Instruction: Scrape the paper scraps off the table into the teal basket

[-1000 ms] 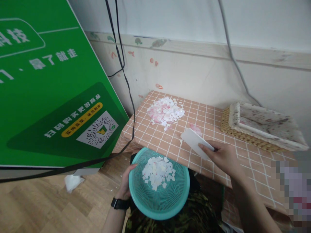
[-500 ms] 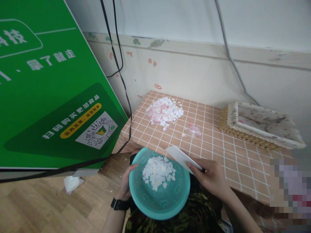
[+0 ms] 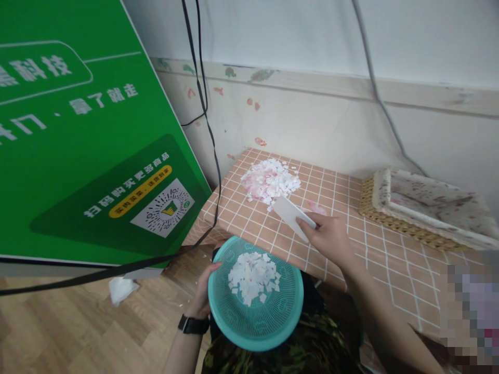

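My left hand [image 3: 203, 292] grips the rim of a round teal plastic colander [image 3: 255, 332] at the table's front edge. Inside it lies a heap of small white paper scraps [image 3: 253, 275]. Over the tabletop, my right hand [image 3: 331, 236] is closed on a flat white scraper-like plate [image 3: 292, 215], held tilted by its right end. The plate's far edge is close to a second heap of white and pinkish paper scraps [image 3: 270, 179]; whether it touches them I cannot tell. A small pink patch [image 3: 316, 208] shows just behind the plate.
A brown checked cloth [image 3: 390, 280] covers the table. At the back right stands a cloth-lined wicker basket [image 3: 405, 223]. On the left is a large green panel [image 3: 78, 171], with a black cable [image 3: 212, 140] hanging before it. A crumpled white piece [image 3: 122, 290] lies on the floor.
My right hand has moved from the colander's right rim up over the table, carrying the white plate toward the scrap heap. My left hand still holds the colander. The view has shifted slightly.
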Available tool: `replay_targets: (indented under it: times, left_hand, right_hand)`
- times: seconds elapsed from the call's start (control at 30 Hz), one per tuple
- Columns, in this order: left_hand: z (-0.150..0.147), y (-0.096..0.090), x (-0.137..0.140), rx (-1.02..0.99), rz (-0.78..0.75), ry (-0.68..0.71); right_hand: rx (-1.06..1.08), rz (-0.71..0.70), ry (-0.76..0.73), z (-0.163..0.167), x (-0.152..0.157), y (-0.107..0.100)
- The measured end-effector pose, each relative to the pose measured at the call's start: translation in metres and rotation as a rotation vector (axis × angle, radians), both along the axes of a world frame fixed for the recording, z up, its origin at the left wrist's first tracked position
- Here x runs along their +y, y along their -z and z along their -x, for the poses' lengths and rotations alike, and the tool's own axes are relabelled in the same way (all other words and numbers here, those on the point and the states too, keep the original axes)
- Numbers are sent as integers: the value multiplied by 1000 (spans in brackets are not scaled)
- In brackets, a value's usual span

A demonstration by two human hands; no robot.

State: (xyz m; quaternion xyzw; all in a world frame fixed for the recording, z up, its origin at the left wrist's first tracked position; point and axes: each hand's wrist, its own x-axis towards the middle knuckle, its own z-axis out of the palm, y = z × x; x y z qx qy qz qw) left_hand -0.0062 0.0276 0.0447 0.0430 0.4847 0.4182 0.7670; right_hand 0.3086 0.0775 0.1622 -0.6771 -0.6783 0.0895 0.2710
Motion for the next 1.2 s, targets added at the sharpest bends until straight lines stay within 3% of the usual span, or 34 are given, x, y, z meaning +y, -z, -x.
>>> replay_targets:
  times: [0.23,0.9,1.2]
  left_hand:
    - [5,-2,0,4,2,-12]
    - [5,-3,1,15,17,-20]
    - [6,-1,0,0,-3,-3]
  right_hand:
    - [-63,69,-81,13,13,-2]
    - [-205,45,52,4,20,1]
    - [-165,75,-56,6,25,-1]
